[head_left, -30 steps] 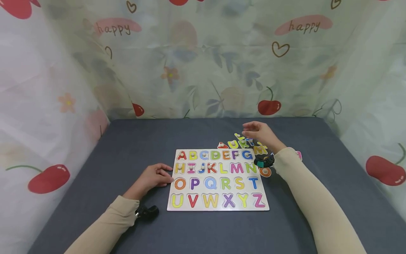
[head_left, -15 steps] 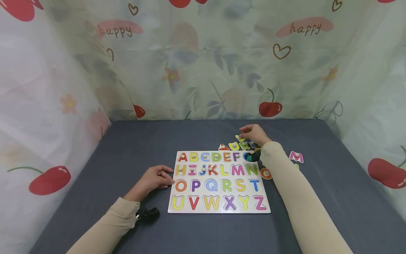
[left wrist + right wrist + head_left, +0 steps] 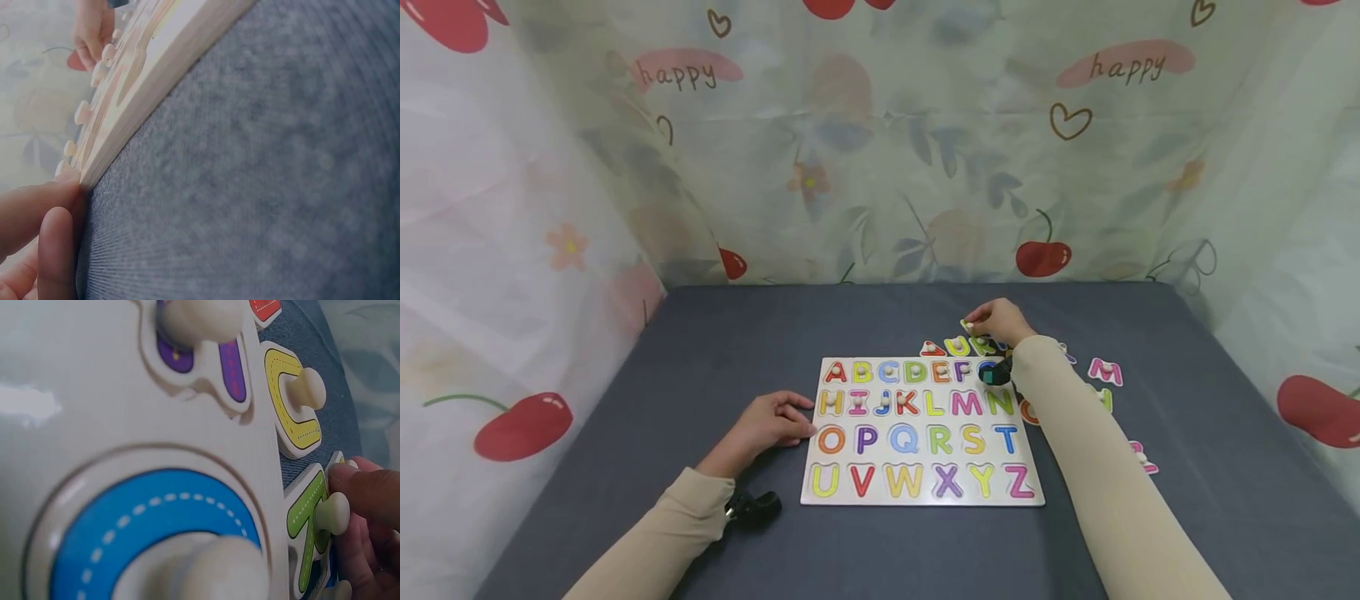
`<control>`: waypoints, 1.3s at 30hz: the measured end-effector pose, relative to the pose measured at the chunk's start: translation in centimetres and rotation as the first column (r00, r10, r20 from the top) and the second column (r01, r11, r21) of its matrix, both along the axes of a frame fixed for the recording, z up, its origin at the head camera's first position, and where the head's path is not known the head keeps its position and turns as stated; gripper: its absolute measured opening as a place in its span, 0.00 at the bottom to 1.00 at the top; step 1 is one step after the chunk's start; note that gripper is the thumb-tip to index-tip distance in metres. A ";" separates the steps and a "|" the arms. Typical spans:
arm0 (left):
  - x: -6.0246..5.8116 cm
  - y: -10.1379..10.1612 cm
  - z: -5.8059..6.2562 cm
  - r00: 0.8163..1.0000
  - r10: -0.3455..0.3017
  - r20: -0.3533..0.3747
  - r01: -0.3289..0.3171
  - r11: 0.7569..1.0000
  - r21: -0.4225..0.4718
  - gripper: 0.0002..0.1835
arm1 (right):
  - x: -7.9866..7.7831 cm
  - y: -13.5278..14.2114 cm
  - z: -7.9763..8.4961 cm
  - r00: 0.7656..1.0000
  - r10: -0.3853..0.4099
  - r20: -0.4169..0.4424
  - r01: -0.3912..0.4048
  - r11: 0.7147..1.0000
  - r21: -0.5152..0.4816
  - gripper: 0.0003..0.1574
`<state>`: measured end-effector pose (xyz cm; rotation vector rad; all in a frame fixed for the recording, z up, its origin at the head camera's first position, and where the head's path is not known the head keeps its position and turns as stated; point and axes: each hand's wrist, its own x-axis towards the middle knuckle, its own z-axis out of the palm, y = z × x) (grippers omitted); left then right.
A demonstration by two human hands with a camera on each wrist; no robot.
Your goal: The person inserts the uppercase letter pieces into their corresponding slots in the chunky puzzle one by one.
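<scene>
A white alphabet puzzle board [image 3: 917, 421] lies flat on the dark table. Knobbed letter pieces fill its A to K places; the recesses from L to Z show printed letters. At the board's left edge my left hand [image 3: 772, 423] rests with loose fingers touching the rim, as the left wrist view also shows at the wooden edge [image 3: 131, 128]. Beyond the far right corner, my right hand [image 3: 1002, 321] pinches a small yellow-green letter piece [image 3: 966, 325], mostly covered by the fingers. Just below it lie a green R piece [image 3: 306, 515] and a yellow U piece [image 3: 957, 346].
Behind the board lies a red letter piece [image 3: 932, 348]. To the right are a pink M piece [image 3: 1106, 372], a green piece [image 3: 1105, 400], an orange O piece [image 3: 1030, 412] and a pink piece [image 3: 1142, 457], some partly behind the right sleeve. A printed curtain [image 3: 880, 167] surrounds the table.
My right hand has moved slightly left and down onto the yellow-green letter piece and now pinches it. The right forearm has swung left, uncovering pieces at the right. My left hand stays at the board.
</scene>
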<state>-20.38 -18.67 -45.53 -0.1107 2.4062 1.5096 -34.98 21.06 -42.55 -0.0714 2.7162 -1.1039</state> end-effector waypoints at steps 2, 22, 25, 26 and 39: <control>0.0 0.1 -0.1 1.000 -0.001 0.001 0.001 1.000 -0.003 0.25 | 0.2 0.1 0.1 1.000 -0.006 -0.012 0.006 1.000 -0.008 0.14; 0.0 0.1 0.2 1.000 0.001 0.008 -0.001 1.000 0.015 0.25 | 5.9 -1.2 4.0 0.990 0.025 -0.142 -0.047 0.986 -0.160 0.16; 0.0 0.2 0.1 1.000 0.003 0.005 -0.003 1.000 0.018 0.25 | 7.1 -1.8 3.7 0.987 0.057 -0.154 -0.080 0.985 -0.153 0.15; 0.0 0.2 0.2 1.000 0.003 0.004 -0.003 1.000 0.017 0.25 | 7.5 -2.0 3.6 0.986 0.066 -0.156 -0.090 0.984 -0.155 0.15; 0.0 0.1 0.2 1.000 -0.006 0.006 0.006 1.000 0.024 0.25 | 10.4 -4.8 1.2 0.976 0.184 -0.116 -0.196 0.976 -0.096 0.11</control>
